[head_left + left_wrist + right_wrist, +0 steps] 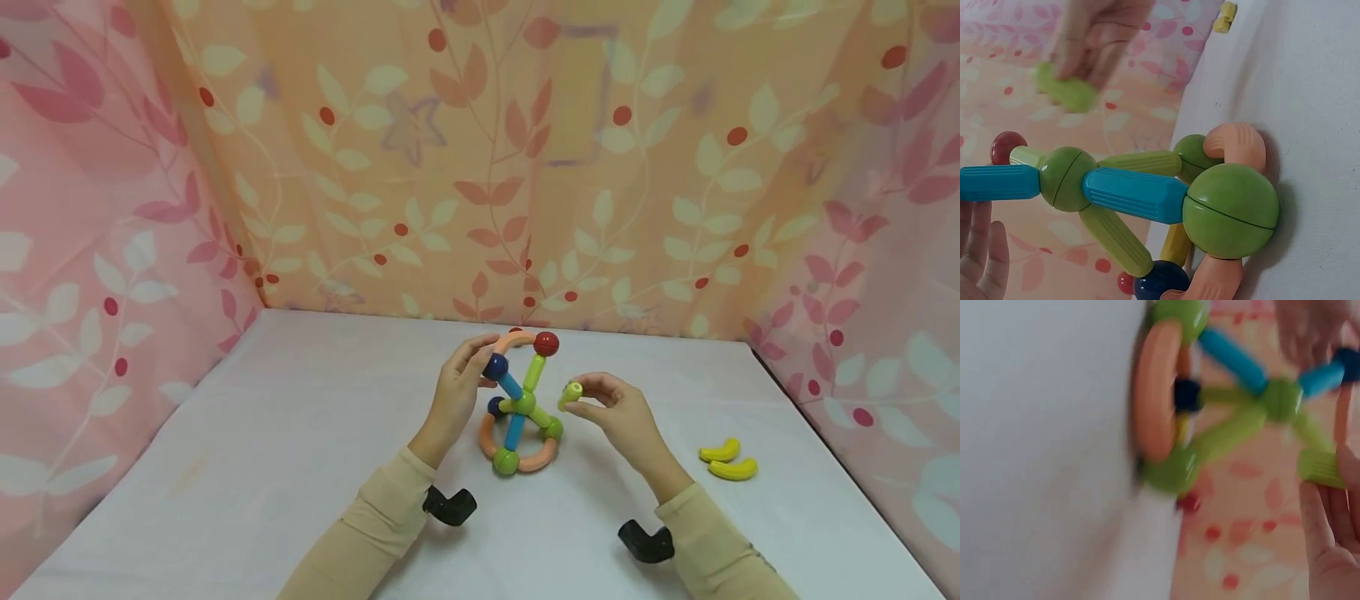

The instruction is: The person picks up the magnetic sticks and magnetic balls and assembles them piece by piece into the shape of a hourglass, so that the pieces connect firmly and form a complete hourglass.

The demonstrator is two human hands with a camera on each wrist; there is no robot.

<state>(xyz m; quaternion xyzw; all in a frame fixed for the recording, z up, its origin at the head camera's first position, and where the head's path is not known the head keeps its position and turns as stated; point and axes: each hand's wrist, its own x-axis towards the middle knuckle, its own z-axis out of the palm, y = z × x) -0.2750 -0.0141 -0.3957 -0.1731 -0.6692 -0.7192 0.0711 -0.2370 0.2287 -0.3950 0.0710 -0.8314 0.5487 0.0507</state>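
Note:
A structure of magnetic balls and sticks stands upright on the table. Its middle green ball (pixel 523 403) joins blue sticks (pixel 1138 194) and light green sticks (pixel 1116 242). Peach curved sticks (pixel 1157 394) link the balls at its base. At the upper left, my left hand (pixel 453 387) holds the dark blue ball (pixel 496 367); a red ball (pixel 547 343) tops the other side. Right of the structure, my right hand (pixel 618 412) pinches a short light green stick (pixel 572 394) between thumb and fingers, apart from the structure. That stick is blurred in the left wrist view.
Two yellow curved sticks (pixel 733 470) lie at the right of the white-covered table (pixel 300 417). Patterned cloth (pixel 487 167) hangs behind and at both sides. Black curved pieces (pixel 450 506) sit at both wrists.

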